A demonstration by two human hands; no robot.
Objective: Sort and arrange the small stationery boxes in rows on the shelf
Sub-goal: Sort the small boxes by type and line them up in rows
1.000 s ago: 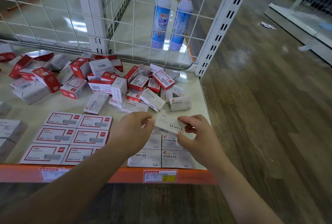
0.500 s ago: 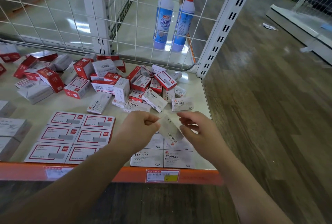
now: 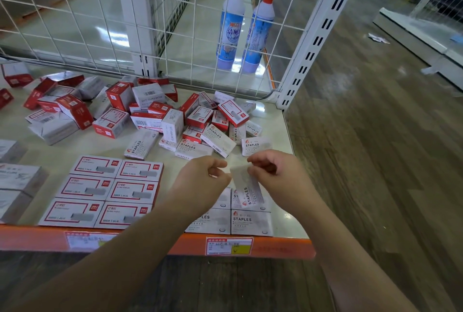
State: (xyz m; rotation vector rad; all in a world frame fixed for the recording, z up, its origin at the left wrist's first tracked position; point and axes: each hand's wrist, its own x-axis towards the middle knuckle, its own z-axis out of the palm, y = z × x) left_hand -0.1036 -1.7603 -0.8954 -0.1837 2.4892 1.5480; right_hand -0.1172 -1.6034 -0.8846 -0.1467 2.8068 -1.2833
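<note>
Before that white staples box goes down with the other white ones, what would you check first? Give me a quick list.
1. Grip: right hand pinches the staples box: ok.
2. Left hand on the box: cannot tell.
3. Box turned like the white row: not ok, its print runs lengthwise, tilted.
4. Free spot behind the white row: cannot tell, hands hide it.
5. Red-framed boxes lined up: ok.
6. Loose pile sorted: not ok.

Bright, even indoor light, white glare patches on the glossy floor (image 3: 105, 28) behind the wire grid (image 3: 82, 11), soft faint shadows, wide-angle bending at the edges, slight motion blur on nearby box print
</note>
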